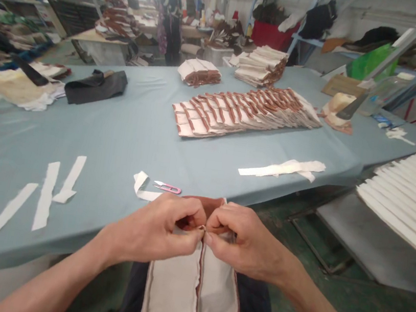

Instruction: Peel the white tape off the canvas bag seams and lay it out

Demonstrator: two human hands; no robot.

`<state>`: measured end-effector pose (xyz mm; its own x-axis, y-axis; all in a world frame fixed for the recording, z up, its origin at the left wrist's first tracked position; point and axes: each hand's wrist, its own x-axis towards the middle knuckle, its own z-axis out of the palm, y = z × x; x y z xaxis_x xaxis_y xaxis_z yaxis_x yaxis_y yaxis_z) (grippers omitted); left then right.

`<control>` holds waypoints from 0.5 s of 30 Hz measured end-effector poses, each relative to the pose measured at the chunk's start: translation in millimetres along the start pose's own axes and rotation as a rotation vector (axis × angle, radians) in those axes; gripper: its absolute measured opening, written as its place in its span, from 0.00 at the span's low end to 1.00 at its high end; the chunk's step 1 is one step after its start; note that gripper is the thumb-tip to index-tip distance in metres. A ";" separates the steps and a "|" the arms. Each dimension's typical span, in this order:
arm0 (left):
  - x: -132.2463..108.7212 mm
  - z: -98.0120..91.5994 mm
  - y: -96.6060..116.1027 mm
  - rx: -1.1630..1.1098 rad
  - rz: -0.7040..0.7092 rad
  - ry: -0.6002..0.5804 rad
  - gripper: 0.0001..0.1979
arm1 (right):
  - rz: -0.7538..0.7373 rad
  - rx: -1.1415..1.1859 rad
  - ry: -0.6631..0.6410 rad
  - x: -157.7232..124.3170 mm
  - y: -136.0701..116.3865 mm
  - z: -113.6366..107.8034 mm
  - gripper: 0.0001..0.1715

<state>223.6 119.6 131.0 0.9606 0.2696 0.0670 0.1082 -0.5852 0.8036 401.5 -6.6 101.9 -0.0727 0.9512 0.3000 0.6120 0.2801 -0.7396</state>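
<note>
Across my lap lies a sewn leather piece [173, 290], off-white on the side facing me, with brown edges and a brown seam running down its middle. Its far end leans at the table edge, where brown leather shows. My left hand [167, 227] pinches the piece at the top of the seam, thumb and fingers pressed together. Right beside it, my right hand [243, 238] pinches the same seam from the other side. The thumbs nearly touch, and the exact bit between the fingertips is mostly hidden. Just beyond my left hand lie pink thread snips [168, 187] and a curled white strip [142, 185].
Overlapping similar pieces [237, 111] lie in a row on the blue-covered table [128, 139], with stacks [261, 65] behind. White strips [46, 195] lie at left and more strips [283, 169] at right. A dark cloth [97, 88] sits far left. White panels [411, 195] rest at right.
</note>
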 end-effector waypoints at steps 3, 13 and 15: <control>-2.4 -1.2 4.8 0.134 0.046 -0.009 0.07 | 0.026 -0.092 -0.073 2.6 -2.5 -1.3 0.09; -11.1 6.4 5.4 0.323 0.272 0.145 0.09 | 0.010 -0.198 -0.006 2.8 -17.6 -8.2 0.08; -13.7 4.5 9.4 0.435 0.351 0.142 0.08 | 0.039 -0.085 0.002 1.3 -18.7 -10.0 0.08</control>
<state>212.6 106.9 135.0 0.9174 0.0853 0.3887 -0.0864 -0.9107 0.4039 397.9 -11.9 122.1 -0.0465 0.9608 0.2734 0.6791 0.2311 -0.6967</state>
